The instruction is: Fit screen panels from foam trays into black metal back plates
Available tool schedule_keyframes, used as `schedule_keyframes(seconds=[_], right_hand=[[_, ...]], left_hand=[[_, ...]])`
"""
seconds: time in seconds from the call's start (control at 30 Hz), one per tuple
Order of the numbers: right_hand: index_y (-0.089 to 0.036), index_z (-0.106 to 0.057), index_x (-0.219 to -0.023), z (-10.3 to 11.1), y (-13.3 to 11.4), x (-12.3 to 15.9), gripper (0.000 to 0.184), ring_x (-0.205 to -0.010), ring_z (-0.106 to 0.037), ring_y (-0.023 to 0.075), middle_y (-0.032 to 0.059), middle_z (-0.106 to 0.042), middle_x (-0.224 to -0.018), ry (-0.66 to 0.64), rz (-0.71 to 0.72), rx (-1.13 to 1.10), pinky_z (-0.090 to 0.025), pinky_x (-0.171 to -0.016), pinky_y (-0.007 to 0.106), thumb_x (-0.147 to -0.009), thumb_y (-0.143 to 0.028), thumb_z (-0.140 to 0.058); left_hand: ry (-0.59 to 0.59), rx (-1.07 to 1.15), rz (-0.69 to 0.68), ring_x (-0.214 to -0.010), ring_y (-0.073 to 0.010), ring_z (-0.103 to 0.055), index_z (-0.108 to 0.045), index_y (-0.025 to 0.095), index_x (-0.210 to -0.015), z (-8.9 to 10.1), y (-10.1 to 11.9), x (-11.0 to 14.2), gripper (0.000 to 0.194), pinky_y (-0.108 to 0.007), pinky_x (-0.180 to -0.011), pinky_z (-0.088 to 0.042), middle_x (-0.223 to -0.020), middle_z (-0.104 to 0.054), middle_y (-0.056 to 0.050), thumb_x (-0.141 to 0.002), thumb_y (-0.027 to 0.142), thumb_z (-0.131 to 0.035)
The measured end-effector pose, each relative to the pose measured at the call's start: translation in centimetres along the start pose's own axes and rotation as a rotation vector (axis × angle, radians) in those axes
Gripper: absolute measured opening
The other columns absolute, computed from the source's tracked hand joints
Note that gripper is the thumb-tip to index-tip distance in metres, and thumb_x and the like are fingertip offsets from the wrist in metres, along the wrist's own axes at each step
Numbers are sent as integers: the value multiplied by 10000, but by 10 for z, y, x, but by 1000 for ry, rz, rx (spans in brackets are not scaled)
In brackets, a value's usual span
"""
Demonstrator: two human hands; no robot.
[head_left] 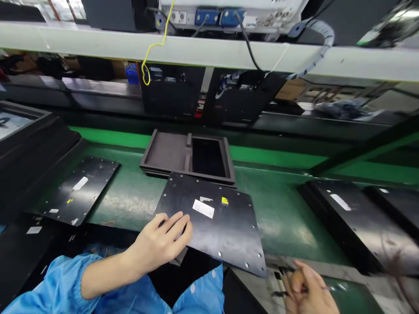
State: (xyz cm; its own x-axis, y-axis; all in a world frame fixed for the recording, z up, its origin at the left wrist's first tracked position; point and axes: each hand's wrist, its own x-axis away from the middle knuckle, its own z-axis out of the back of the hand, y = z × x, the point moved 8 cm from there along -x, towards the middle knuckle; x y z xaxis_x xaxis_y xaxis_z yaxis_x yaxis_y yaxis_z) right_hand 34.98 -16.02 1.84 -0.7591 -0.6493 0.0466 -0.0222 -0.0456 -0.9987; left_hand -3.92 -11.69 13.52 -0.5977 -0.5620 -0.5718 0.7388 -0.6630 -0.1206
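Note:
A black metal panel (222, 231) with a white label and a small yellow sticker lies on the green belt in front of me. My left hand (162, 242) rests on the panel's near left corner, fingers stretched flat over it. My right hand (306, 290) is low at the bottom right, near the belt's front edge, fingers curled around a thin dark tool (281, 277) that is blurred.
A black foam tray (188, 157) with two recesses sits just behind the panel. Another black panel (80, 189) lies to the left, and long black units (356, 226) lie on the right. A stack of black trays (26, 144) stands far left. A shelf with cables hangs overhead.

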Motion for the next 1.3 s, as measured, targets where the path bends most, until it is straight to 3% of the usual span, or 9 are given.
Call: schedule_keyframes(seconds=[0.07,0.13,0.33,0.53,0.77,0.87,0.97,1.13,1.3], right_hand=[[-316,-839,-843,-10,8,4,245,-477,-272,134,-4,-374,-545,-31,-86,-13,-169,-502,377,-811,-555,-881],[-288,-836,-864,-20,14,15,283,-488,-278,133,-2,-397,-547,-105,-128,-2,-154,-508,367,-817,-560,-898],[-275,-725,-1344,-32,19,71,497,-497,-389,131,-32,-545,-669,-326,-75,93,-275,-492,291,-956,-582,-776],[-194,-515,-1627,-63,14,87,792,-537,-578,169,-62,-616,-615,-321,25,277,-495,-587,301,-975,-566,-768],[-289,-611,-1248,-40,10,105,350,-541,-321,97,-121,-378,-648,-170,-20,56,-299,-525,213,-1000,-468,-783],[-266,-604,-1021,-36,27,139,240,-528,-238,89,-102,-358,-656,-419,-276,-37,-212,-490,222,-1045,-492,-682],[-237,-683,-1081,-39,38,169,311,-547,-336,97,-53,-496,-704,-646,-458,21,-269,-499,240,-1074,-542,-626],[-235,-668,-1443,-44,34,159,514,-514,-496,108,-16,-651,-783,-553,-365,201,-375,-471,247,-1095,-609,-615],[-221,-708,-1270,-56,22,148,440,-455,-394,71,-47,-619,-689,-482,-215,240,-315,-455,224,-1106,-615,-602]], left_hand=[[-115,138,49,-1115,-271,-790,-782,166,-1283,-4,-3,-2,778,-434,-958,-553,-1330,-827,-123,-995,858,-577],[-202,274,75,-1074,-299,-783,-759,165,-1337,-10,-9,-13,967,-484,-979,-558,-1381,-800,-151,-930,988,-459],[-386,242,152,-1547,-391,-529,-632,159,-1541,-73,-54,-72,706,-523,-1225,-428,-1734,-521,-182,-1085,694,-560],[-530,318,140,-1282,-344,-714,-648,114,-1484,-142,-61,-111,672,-460,-1097,-493,-1444,-747,-169,-1136,655,-452],[-554,317,181,-1260,-343,-719,-658,96,-1441,-143,-62,-115,659,-450,-1069,-497,-1364,-777,-171,-1144,643,-439],[-555,338,189,-1256,-347,-718,-658,87,-1443,-144,-62,-114,674,-458,-1059,-499,-1361,-779,-172,-1143,648,-437],[-539,353,194,-1262,-348,-713,-654,90,-1462,-145,-62,-114,677,-461,-1067,-492,-1376,-774,-169,-1145,646,-430],[-538,340,193,-1271,-353,-707,-651,92,-1471,-145,-63,-113,678,-466,-1079,-486,-1398,-763,-171,-1151,637,-406],[-538,341,171,-1251,-358,-710,-672,93,-1435,-144,-62,-114,670,-465,-1058,-498,-1389,-767,-169,-1148,641,-416]])
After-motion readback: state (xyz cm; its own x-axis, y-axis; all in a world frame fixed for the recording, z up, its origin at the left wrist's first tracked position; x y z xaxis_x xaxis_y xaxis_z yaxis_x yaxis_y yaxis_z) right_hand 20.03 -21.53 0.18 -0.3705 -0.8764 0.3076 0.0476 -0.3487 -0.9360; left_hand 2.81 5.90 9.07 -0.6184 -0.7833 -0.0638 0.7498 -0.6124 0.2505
